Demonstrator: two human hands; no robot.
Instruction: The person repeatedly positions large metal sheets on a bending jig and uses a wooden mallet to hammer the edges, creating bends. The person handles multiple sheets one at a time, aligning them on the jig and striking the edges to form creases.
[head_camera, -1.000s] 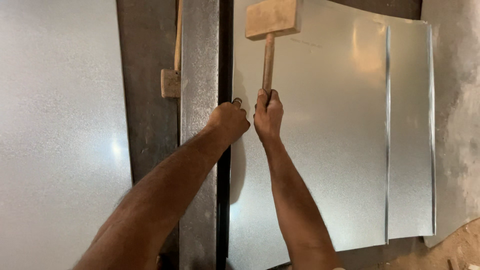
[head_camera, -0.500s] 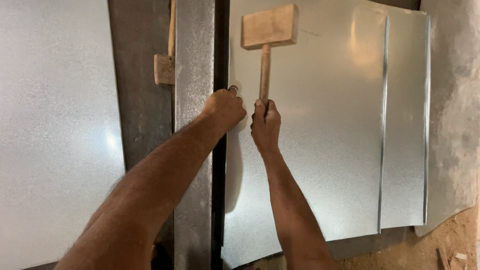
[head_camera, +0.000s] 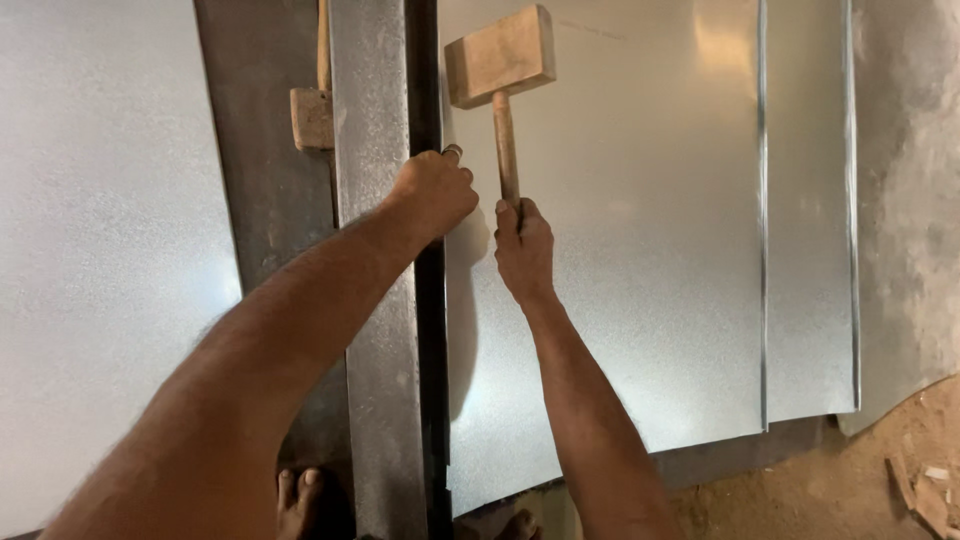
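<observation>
Your right hand grips the wooden mallet by its handle. Your left hand clenches the metal sheet's left edge beside the steel bar.

Wooden mallet: a second ago its head was cut off by the top edge of view at 12 o'clock, block sitting nearly square; now the whole head shows, lower in view and canted, its right end tipped up toward 1 o'clock. Right hand gripping the handle has slid toward 6 o'clock, ending lower than the left hand, where earlier the two knuckles sat level. Left hand drifted slightly toward 9 o'clock along the sheet edge. Second mallet at 10 o'clock shifted leftward with the view. Toes now showing at 6 o'clock.
</observation>
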